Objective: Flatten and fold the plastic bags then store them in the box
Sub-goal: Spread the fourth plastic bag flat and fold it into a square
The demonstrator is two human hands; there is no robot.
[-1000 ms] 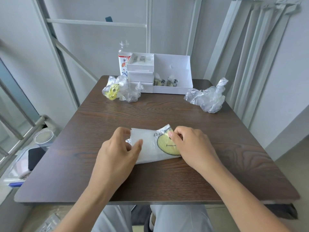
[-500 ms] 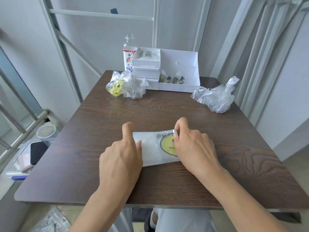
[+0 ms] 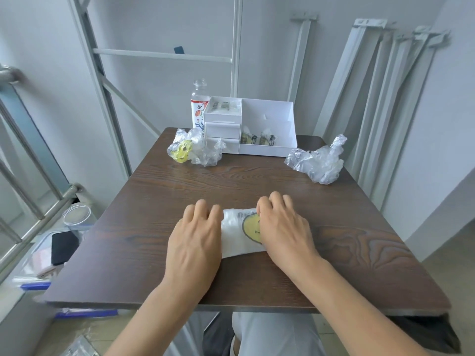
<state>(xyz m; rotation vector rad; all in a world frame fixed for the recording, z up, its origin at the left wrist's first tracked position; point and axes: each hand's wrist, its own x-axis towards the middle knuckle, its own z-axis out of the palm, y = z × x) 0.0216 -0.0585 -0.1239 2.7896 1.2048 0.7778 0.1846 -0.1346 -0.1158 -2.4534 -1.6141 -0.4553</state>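
Both hands press a folded bag flat, near-centre of the table (image 3: 159,247).

L to R: a crumpled smiley bag (image 3: 191,150) sits back-left, touching the white box (image 3: 267,124). The left hand (image 3: 195,235) lies palm-down, fingers straight & together, pressing the folded bag (image 3: 237,235) at its left end w/o gripping. That bag lies between the hands, well apart from the box. The right hand (image 3: 282,227) covers part of the smiley print, fingers slightly bent at the far edge; it looks like pressing, not pinching. A clear crumpled bag (image 3: 318,163) sits back-right. Risk: slick film w/ trapped air prob springs open once pressure lifts, or skids on the wood if the push is uneven, giving a crooked crease. Vs 0.5 s ago: index fingers no longer stick out alone; both hands lie flatter and cover more of the bag.
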